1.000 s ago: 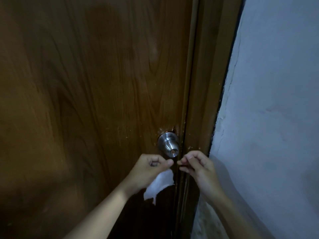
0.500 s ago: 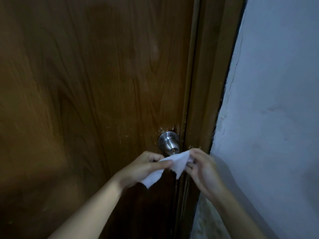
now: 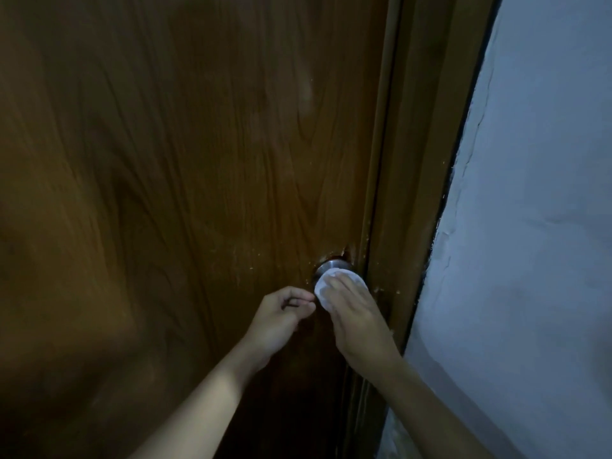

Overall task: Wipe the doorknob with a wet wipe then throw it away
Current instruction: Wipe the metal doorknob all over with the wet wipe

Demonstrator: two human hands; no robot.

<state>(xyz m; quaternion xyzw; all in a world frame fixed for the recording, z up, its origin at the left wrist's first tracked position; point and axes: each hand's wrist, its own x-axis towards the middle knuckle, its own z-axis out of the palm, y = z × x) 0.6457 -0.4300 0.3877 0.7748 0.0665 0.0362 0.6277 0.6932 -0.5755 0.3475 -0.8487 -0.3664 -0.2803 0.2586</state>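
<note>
A round metal doorknob (image 3: 328, 268) sits low on the right edge of a brown wooden door (image 3: 198, 160). A white wet wipe (image 3: 323, 288) is draped over the knob, hiding most of it; only the knob's upper rim shows. My right hand (image 3: 357, 319) lies over the wipe and cups the knob through it. My left hand (image 3: 281, 318) hovers just left of the knob, fingers curled with thumb and forefinger pinched together, holding nothing that I can see.
A brown door frame (image 3: 414, 193) runs down beside the knob. A pale rough plaster wall (image 3: 536, 226) fills the right side. The scene is dim.
The wipe went from hanging in my left hand, to being stretched between both hands, to lying over the knob under my right hand. My left hand has let go of it.
</note>
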